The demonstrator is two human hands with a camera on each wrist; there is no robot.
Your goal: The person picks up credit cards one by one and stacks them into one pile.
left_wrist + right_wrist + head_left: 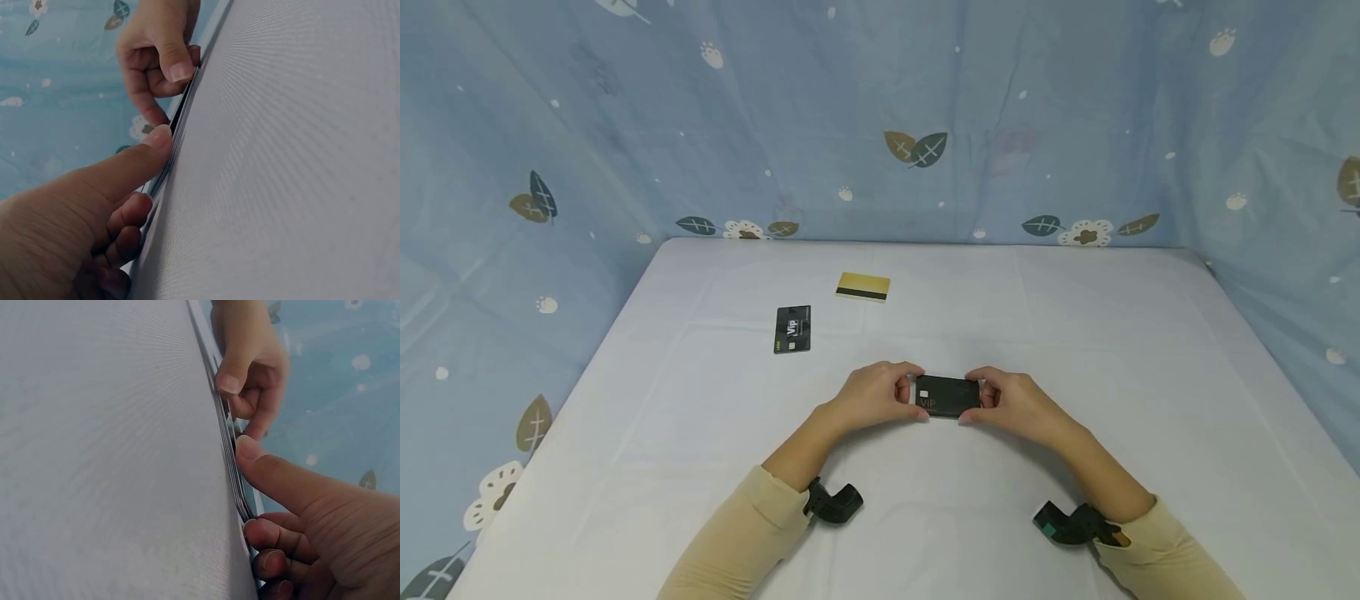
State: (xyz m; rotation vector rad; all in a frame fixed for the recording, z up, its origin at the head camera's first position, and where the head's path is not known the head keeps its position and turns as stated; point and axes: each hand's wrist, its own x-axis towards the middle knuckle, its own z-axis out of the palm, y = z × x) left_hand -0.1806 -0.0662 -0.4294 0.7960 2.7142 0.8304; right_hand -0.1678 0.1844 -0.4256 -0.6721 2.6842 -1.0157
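A stack of cards (pixel 953 395) lies flat, close over the white cloth, its top card black with a gold chip and the letters VIP. My left hand (pixel 880 395) grips the stack's left end between thumb and fingers. At the opposite end my right hand (pixel 1013 403) pinches it the same way. Seen edge-on in the right wrist view, the card stack (pixel 229 447) shows several thin layers, with the right thumb (pixel 281 478) along its near long edge. In the left wrist view the left thumb (pixel 128 167) presses that same edge.
A black Vip card (pixel 793 330) lies on the white-covered table (pixel 715 467), to the left and beyond the hands. Farther back is a gold card (pixel 862 287) with a dark stripe. Blue patterned curtains (pixel 850 100) enclose the back and sides.
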